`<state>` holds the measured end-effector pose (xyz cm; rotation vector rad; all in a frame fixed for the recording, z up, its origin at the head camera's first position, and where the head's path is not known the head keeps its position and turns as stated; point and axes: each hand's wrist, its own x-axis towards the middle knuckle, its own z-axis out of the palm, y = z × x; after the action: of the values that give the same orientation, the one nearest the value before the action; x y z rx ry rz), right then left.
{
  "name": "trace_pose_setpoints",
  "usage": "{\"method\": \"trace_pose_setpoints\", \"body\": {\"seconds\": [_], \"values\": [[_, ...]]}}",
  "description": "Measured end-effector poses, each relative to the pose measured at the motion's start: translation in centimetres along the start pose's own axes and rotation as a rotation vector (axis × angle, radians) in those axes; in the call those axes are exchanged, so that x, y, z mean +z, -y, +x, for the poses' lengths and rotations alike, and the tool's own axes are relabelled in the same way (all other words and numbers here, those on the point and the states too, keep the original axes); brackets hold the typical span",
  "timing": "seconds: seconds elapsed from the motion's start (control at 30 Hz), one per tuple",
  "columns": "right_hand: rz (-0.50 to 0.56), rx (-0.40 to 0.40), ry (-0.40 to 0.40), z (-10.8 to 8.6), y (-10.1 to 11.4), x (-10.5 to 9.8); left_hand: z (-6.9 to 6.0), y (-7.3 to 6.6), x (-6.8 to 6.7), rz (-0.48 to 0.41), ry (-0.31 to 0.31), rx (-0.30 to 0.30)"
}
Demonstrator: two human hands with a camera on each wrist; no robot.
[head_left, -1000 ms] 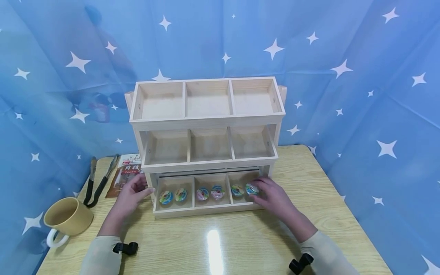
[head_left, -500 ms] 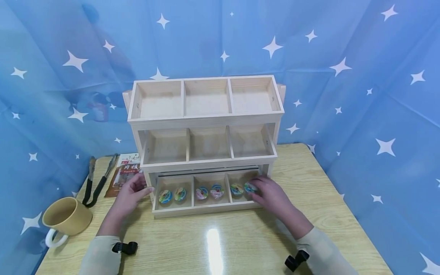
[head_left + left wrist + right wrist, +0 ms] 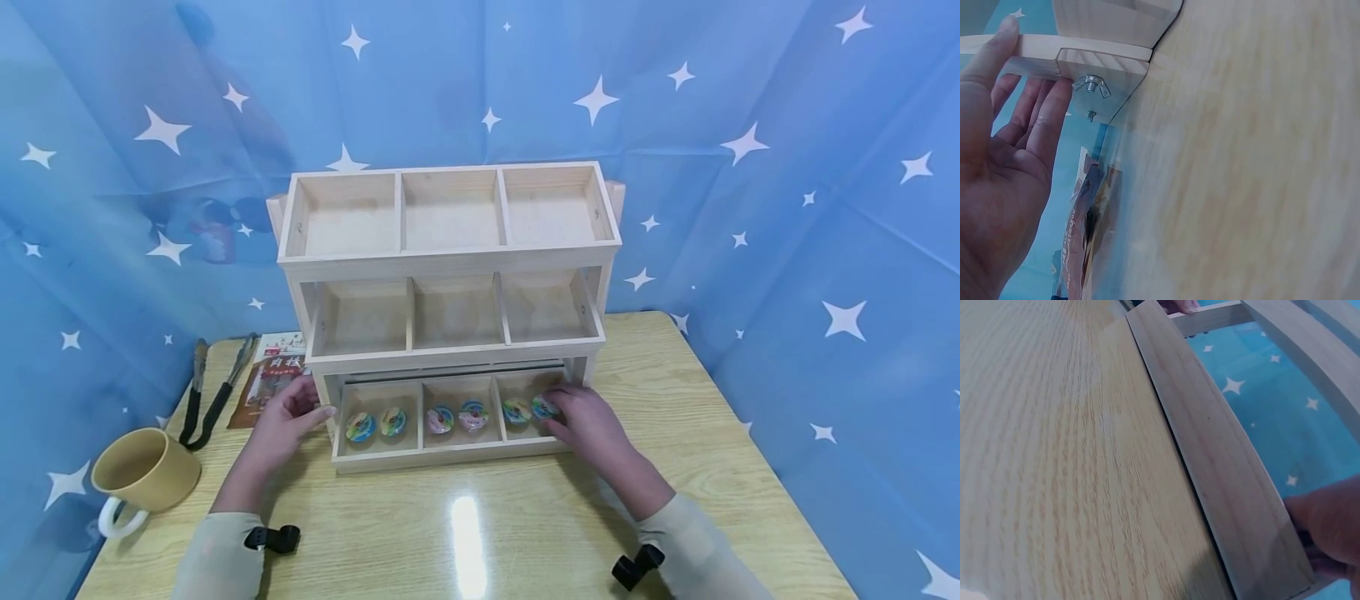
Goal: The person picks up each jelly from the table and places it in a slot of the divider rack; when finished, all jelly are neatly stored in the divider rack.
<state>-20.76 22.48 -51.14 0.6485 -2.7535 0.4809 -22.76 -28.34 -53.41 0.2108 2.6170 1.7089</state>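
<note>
A pale three-tier wooden rack [image 3: 450, 260] stands on the table. In its bottom tray [image 3: 450, 462] several small jelly cups with printed lids lie in pairs, two to a compartment. My right hand [image 3: 600, 429] reaches into the right compartment, thumb and fingers at the rightmost jelly cup [image 3: 542, 407], partly covering it. Beside that one lies another jelly cup [image 3: 517, 411]. My left hand [image 3: 279, 425] holds the rack's lower left side; in the left wrist view thumb and fingers lie on opposite faces of a wooden piece [image 3: 1035, 45], near a wing nut [image 3: 1091, 84]. The right fingertips are hidden.
A tan mug [image 3: 153, 471] with a white handle stands at the left table edge. Black-handled tongs [image 3: 217, 408] and a brown printed packet [image 3: 266, 375] lie behind it. A blue star-patterned cloth [image 3: 750, 208] hangs behind and beside the table.
My right hand has shifted slightly left, and the rightmost jelly cup sits a little closer to its neighbour. The left hand keeps its place on the rack.
</note>
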Motion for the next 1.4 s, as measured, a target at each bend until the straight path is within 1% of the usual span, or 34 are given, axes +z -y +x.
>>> {"method": "trace_pose_setpoints", "body": {"seconds": [0.1, 0.33, 0.53, 0.67, 0.73, 0.9, 0.97, 1.17, 1.4], "values": [[-0.001, 0.007, -0.002, 0.0, 0.1, 0.0, 0.0, 0.1, 0.1, -0.008, 0.001, 0.008], [-0.013, 0.05, 0.019, 0.0, 0.5, 0.0, 0.0, 0.4, 0.1, -0.01, 0.006, 0.019], [-0.021, 0.038, 0.011, 0.1, 0.5, 0.1, 0.0, 0.5, 0.0, 0.003, -0.001, 0.012], [-0.02, 0.044, 0.006, -0.1, 0.5, 0.2, -0.1, 0.3, 0.1, -0.002, 0.003, 0.011], [-0.04, 0.035, -0.002, -0.3, 0.5, 0.1, -0.1, 0.2, 0.1, -0.001, 0.005, 0.008], [-0.132, 0.0, -0.045, -0.7, 0.5, 0.0, 0.0, 0.1, 0.2, 0.006, 0.003, 0.005], [-0.141, 0.003, -0.058, -0.8, 0.5, -0.1, 0.1, 0.2, 0.2, 0.005, 0.007, 0.008], [-0.074, 0.043, -0.046, -0.9, 0.6, -0.2, 0.3, 0.4, 0.3, 0.006, 0.017, 0.015], [0.009, 0.075, -0.037, -1.0, 0.5, -0.3, 0.3, 0.4, 0.3, 0.016, 0.008, 0.013]]}}
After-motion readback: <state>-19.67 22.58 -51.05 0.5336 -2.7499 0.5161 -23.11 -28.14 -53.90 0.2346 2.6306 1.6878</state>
